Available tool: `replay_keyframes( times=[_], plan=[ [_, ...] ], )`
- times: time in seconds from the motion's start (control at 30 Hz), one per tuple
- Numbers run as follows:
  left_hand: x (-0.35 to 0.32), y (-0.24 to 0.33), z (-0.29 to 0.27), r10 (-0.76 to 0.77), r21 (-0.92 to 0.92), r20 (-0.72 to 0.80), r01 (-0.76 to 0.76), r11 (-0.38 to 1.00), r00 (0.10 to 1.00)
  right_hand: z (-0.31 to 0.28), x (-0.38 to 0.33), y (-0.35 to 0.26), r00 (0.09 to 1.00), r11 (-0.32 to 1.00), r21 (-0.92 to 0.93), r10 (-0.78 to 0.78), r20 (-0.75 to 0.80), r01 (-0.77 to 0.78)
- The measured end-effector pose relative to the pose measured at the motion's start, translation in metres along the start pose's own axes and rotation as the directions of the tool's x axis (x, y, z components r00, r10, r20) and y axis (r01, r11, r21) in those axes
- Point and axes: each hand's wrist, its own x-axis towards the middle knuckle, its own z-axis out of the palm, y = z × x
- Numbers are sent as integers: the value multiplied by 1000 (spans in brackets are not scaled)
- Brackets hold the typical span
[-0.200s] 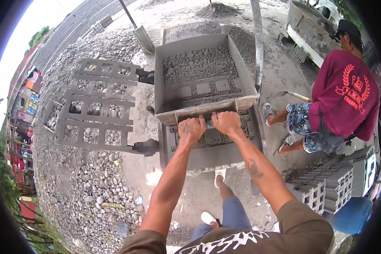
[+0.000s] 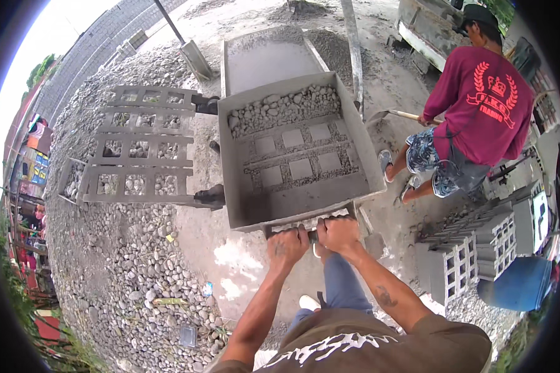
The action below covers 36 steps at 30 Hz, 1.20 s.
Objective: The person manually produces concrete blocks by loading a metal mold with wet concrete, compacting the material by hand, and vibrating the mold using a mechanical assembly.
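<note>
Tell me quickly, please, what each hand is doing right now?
Left hand: closed in a grip on the near edge bar of the grey metal block-mould box.
Right hand: closed on the same bar.

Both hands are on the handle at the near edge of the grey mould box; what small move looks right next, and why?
Probably a steady pull toward the body. The left hand and right hand grip the handle on the mould box near wall, and gravel mix sits at the far end over the cells.
</note>
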Motion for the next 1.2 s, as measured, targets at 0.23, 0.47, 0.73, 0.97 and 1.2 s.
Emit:
replay_keyframes(
  times=[0.23,0.47,0.73,0.97,1.2],
  plan=[
    [35,-11,-4,-168,110,240,146,983,956,10,47,2,953,983,-116,171,251,-145],
    [40,-26,24,-13,6,-5,14,1000,1000,32,40,17,997,988,-135,-64,53,71],
    [205,-98,97,13,42,-70,-10,999,997,102,216,66,992,982,-158,-93,81,105],
    [403,-178,173,2,53,14,-3,999,1000,169,427,120,974,988,-157,33,224,2],
    [430,-199,139,-282,-717,-156,87,691,947,237,576,154,973,984,-180,52,227,-11]
  ],
)
